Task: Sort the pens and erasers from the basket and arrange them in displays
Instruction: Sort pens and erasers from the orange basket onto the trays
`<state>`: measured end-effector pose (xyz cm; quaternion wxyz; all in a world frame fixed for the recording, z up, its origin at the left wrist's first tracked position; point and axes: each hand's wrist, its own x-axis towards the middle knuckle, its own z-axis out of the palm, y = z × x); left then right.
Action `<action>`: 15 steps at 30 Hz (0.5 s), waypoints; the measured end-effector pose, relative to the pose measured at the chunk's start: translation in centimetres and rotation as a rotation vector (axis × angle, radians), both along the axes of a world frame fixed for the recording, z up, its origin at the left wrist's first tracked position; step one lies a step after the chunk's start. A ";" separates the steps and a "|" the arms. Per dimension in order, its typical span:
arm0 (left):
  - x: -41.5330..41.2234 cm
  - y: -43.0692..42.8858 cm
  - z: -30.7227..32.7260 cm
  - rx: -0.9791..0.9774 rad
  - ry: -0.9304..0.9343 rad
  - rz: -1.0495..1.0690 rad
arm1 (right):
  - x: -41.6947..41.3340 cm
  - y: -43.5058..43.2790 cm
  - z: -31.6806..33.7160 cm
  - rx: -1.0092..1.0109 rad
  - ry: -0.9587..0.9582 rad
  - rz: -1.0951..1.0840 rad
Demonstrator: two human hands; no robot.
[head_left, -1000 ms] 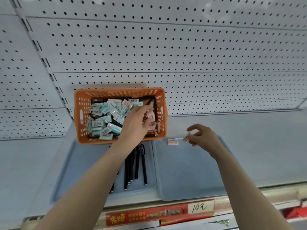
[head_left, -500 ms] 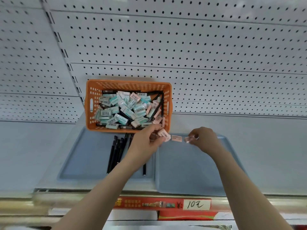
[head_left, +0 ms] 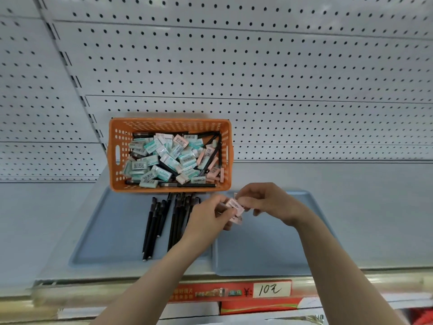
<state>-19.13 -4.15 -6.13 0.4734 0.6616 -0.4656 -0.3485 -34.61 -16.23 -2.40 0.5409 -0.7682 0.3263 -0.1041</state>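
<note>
Left hand (head_left: 206, 216) and right hand (head_left: 269, 205) were close together, fingers clamped on pink erasers (head_left: 234, 208) above the right tray (head_left: 269, 254). A loosened pinch could have dropped one among the pens (head_left: 159, 226) on the left tray (head_left: 105, 231).

Both bare forearms rise from the bottom edge and meet just below the frame's centre. The left hand (head_left: 207, 218) curls its fingers round small pink paper-wrapped erasers (head_left: 235, 208). The right hand (head_left: 269, 202), knuckles up, pinches the same cluster from the right.
</note>
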 end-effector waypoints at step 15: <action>2.0 0.8 -1.3 0.019 -0.287 0.002 | 0.3 -0.3 -4.5 -0.557 0.253 -0.163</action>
